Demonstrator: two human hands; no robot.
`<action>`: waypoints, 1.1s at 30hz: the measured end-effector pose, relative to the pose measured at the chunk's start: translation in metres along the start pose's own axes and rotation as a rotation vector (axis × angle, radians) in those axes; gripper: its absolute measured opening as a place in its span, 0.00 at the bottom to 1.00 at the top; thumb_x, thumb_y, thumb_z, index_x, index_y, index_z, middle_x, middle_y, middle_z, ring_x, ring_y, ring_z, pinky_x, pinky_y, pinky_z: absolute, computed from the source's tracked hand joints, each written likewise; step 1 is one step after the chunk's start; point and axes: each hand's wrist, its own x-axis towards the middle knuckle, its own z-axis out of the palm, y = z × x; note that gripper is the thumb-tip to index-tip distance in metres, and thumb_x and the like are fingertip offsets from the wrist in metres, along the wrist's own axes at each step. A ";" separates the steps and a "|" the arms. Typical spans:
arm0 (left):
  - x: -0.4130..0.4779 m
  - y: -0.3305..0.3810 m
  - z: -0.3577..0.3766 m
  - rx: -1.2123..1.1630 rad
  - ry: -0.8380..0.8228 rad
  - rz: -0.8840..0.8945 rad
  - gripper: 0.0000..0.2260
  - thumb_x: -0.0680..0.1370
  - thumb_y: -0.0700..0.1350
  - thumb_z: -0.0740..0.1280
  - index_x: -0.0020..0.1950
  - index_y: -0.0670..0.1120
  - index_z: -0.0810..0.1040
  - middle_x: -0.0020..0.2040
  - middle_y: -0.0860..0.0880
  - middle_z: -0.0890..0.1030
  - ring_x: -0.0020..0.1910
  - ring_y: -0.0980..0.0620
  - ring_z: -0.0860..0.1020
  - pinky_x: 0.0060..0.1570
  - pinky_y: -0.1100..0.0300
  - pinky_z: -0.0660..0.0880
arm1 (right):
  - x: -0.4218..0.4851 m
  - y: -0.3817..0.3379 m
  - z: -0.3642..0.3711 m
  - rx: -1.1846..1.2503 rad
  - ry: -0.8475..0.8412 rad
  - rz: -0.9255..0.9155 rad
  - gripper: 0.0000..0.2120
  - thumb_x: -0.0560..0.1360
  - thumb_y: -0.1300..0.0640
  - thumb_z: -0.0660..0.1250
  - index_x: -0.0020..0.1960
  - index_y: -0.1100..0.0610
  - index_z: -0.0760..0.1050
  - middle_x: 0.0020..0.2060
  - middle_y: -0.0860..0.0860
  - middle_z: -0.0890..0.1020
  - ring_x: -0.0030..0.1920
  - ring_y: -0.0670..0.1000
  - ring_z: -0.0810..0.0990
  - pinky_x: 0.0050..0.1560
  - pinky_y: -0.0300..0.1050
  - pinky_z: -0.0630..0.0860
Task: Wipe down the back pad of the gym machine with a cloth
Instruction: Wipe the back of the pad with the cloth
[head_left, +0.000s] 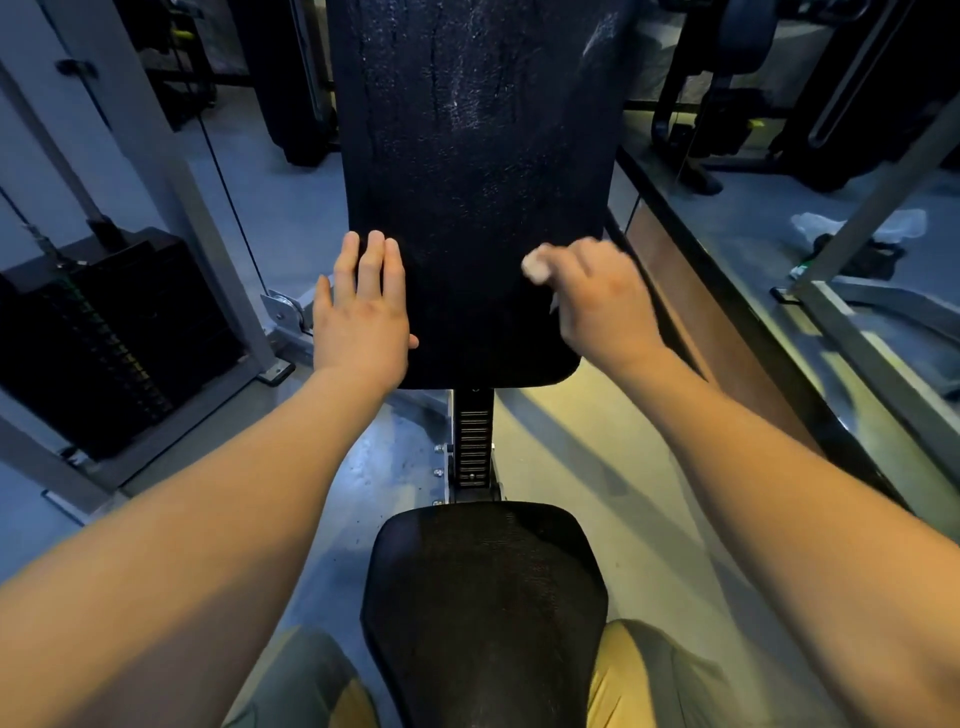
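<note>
The black back pad (478, 182) of the gym machine stands upright in front of me, with wet streaks on its upper part. My left hand (363, 312) rests flat with straight fingers on the pad's lower left edge. My right hand (597, 296) is curled at the pad's lower right edge and grips a small pale cloth (537, 265), of which only a wad shows beyond the fingers. That hand is blurred.
The black seat pad (483, 597) lies below, between my knees, joined by a notched post (472, 447). A weight stack (104, 338) in a grey frame stands at the left. A steel frame bar (872, 374) and a mirror wall are at the right.
</note>
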 end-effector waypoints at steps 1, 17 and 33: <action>0.000 -0.001 0.000 -0.002 0.000 -0.002 0.48 0.77 0.52 0.72 0.82 0.41 0.41 0.82 0.42 0.44 0.81 0.40 0.41 0.77 0.40 0.54 | 0.003 0.003 0.000 0.021 0.045 0.112 0.18 0.76 0.66 0.64 0.66 0.59 0.76 0.48 0.58 0.78 0.45 0.62 0.76 0.45 0.57 0.73; -0.002 0.001 -0.003 0.021 -0.015 -0.013 0.48 0.78 0.54 0.71 0.82 0.42 0.39 0.82 0.43 0.43 0.81 0.41 0.40 0.77 0.41 0.56 | -0.008 -0.033 0.007 0.089 0.089 0.319 0.18 0.79 0.63 0.62 0.68 0.61 0.73 0.47 0.58 0.76 0.45 0.58 0.72 0.46 0.50 0.69; -0.010 -0.013 -0.020 -0.006 -0.119 0.054 0.52 0.75 0.53 0.74 0.82 0.45 0.38 0.83 0.48 0.40 0.81 0.44 0.38 0.79 0.42 0.52 | -0.045 -0.092 0.021 0.234 -0.228 0.085 0.17 0.74 0.66 0.65 0.62 0.56 0.71 0.44 0.55 0.75 0.43 0.57 0.73 0.41 0.52 0.71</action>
